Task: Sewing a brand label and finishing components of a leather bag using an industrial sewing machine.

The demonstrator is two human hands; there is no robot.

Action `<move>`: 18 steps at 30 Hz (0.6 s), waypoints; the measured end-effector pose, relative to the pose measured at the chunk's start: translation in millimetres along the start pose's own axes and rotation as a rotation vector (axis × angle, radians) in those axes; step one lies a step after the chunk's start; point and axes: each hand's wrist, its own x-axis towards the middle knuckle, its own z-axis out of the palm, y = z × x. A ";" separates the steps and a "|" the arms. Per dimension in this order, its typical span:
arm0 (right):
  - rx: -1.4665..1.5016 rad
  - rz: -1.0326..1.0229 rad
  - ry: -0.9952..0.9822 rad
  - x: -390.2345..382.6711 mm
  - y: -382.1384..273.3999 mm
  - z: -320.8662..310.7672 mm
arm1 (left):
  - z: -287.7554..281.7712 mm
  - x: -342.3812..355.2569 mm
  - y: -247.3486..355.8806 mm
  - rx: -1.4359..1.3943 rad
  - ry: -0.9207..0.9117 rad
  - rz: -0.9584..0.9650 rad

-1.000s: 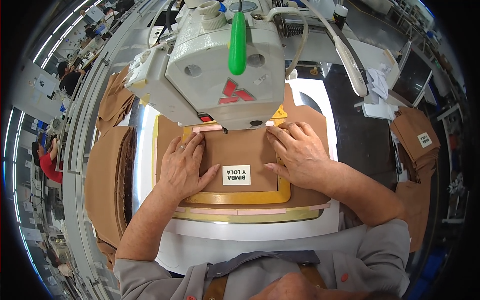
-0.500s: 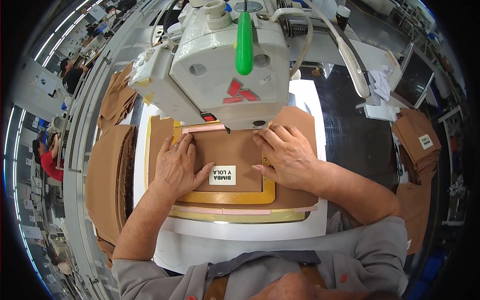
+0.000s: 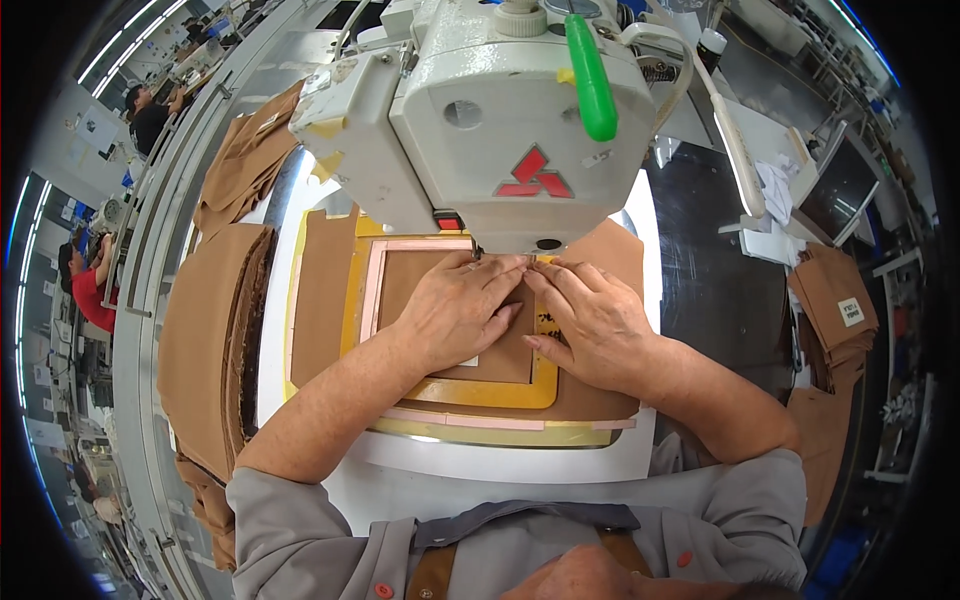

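1. The brown cloth (image 3: 400,285) lies on a white sheet (image 3: 500,463) on the worktop (image 3: 715,225). It sits between the sheet's left and right edges, with its far part going under the sewing machine head (image 3: 520,120).

2. A yellow frame (image 3: 480,392) lies flat on the cloth. It looks like a window, and it may be there to help the cloth stay smooth and tight. Pink strips (image 3: 375,290) run along the window's left and far edges, maybe to mark a line or to grip.

3. The left hand (image 3: 455,312) lies flat across the window. Its fingers are close together and reach for the far right corner. Its thumb sticks out to the side. The flat hand seems good for pressing.

4. The right hand (image 3: 597,328) rests over the frame's right side. Its fingers are together and bent a bit, and its thumb is apart. It seems to steady that side.

5. The fingertips meet at the window's far right corner. I cannot tell if they pinch something tiny there.

6. A white label (image 3: 468,362) peeks out from under the left hand, near the window's near edge.

7. A brown pile (image 3: 205,330) stands by the sheet's left edge. Another folded pile (image 3: 825,290) sits by the worktop's right edge. Both seem set aside so the middle has room for the hands.
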 end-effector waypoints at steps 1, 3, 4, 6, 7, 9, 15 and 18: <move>0.007 0.001 -0.013 1.6 -1.5 -1.7 | 1.0 -1.7 -1.0 0.004 0.021 0.013; 0.015 0.004 -0.026 5.3 -4.8 -2.8 | -0.7 -4.3 -2.4 0.008 0.042 0.028; 0.012 0.004 -0.029 7.1 -6.3 -2.9 | -2.1 -5.1 -3.0 -0.004 0.044 0.022; 0.007 0.004 -0.036 8.0 -7.2 -3.3 | -3.1 -6.0 -2.9 -0.019 0.050 0.017; 0.002 -0.001 -0.035 7.1 -6.7 -3.4 | -3.3 -6.0 -1.9 -0.013 0.045 0.012; -0.001 -0.005 -0.035 7.2 -7.3 -3.2 | -4.6 -6.3 -1.2 -0.008 0.038 0.006; 0.005 -0.006 -0.042 15.6 -12.9 -9.7 | -12.6 -10.1 -3.4 -0.010 -0.017 -0.026; 0.024 -0.024 -0.105 28.1 -19.2 -23.3 | -22.3 -17.6 -8.6 -0.065 -0.048 -0.057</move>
